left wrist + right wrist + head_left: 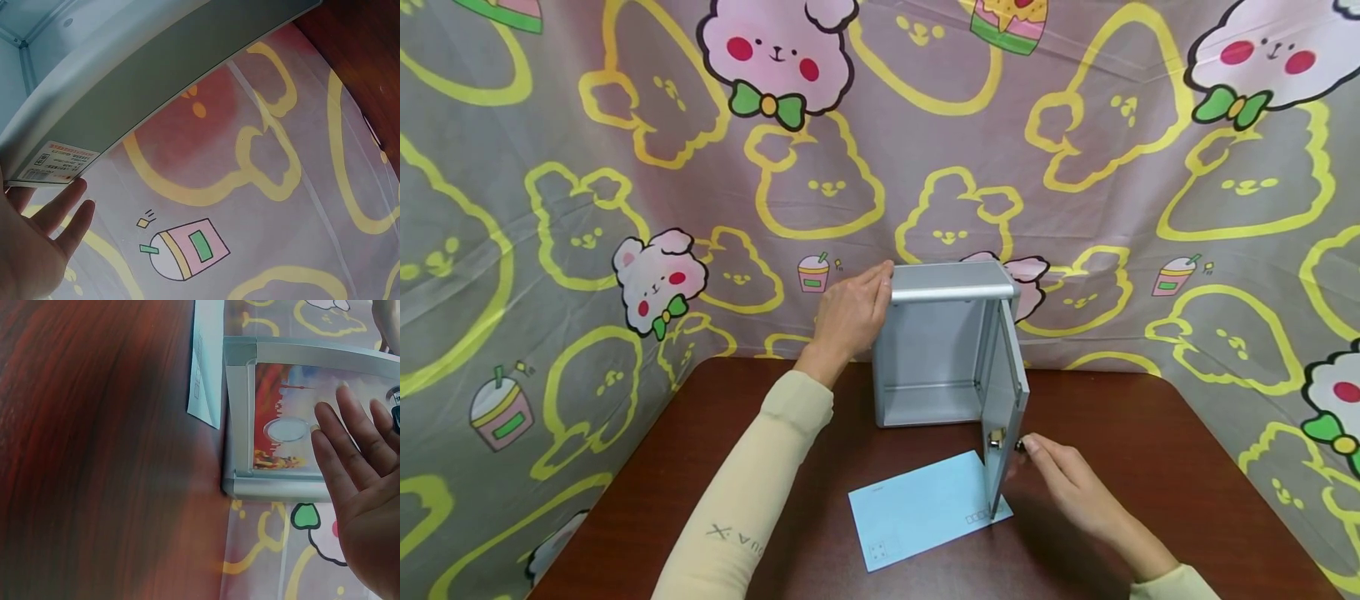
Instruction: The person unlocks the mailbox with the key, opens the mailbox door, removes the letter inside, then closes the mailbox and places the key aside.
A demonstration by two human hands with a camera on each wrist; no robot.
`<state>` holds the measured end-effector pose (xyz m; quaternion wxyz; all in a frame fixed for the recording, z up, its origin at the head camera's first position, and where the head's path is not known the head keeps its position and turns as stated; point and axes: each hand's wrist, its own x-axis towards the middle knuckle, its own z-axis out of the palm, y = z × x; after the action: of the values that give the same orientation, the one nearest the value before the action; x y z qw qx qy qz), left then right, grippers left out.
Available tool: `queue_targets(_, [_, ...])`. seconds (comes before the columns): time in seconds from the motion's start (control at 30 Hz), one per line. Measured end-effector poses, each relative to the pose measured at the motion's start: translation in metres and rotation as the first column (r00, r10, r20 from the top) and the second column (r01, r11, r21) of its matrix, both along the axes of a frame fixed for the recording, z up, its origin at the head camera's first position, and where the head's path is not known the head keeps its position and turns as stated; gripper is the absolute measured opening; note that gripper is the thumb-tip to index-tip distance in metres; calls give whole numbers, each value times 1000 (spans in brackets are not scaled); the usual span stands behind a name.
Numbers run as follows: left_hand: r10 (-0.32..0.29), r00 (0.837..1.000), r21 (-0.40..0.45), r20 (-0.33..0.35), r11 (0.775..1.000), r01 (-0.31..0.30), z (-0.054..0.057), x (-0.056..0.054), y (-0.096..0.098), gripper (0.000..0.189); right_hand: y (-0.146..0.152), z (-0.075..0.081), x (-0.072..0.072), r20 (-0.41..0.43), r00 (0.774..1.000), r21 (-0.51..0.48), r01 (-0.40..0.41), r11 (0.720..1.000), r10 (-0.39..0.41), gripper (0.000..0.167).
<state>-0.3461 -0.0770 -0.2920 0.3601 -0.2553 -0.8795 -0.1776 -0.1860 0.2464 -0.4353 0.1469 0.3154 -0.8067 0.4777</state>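
A silver metal letter box [951, 278] stands on the table with its front door [1006, 375] swung outward. My left hand [853, 312] holds the box at its upper left corner; in the left wrist view its fingers [62, 209] lie by the box's end, beside a printed label [59, 161]. At the door's outer face, my right hand [1071, 479] pinches a small dark key [1020, 446] at the lock. The latch [996, 437] shows on the door's inner side. In the right wrist view, the other fingers [350, 434] stretch out before the door's printed picture [284, 394].
A pale blue envelope [917, 512] lies flat before the box, its right end under the door's lower edge in the head view. The dark red wooden table [1112, 417] meets a cartoon-patterned cloth [820, 325] at the back and sides.
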Motion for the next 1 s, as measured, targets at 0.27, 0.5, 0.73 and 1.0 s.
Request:
queue_targets(0.27, [3,1000,-4,-22,1000,-3,1,-1,1,47,-5,1,-1,24,999,-13,-40,999,40,34])
queue_targets(0.5, [10,1000,-1,-19,1000,-10,0,-1,0,48,-11,2,-3,7,997,-17,-78,997,79,37])
queue_targets(0.73, [-2,1000,14,-5,1000,2,-1,-1,0,48,-13,2,-5,14,992,-36,-122,992,122,37])
queue_targets(1.0, [-22,1000,17,-20,1000,22,-2,-2,1,48,-17,3,-5,9,991,-40,-136,990,136,39])
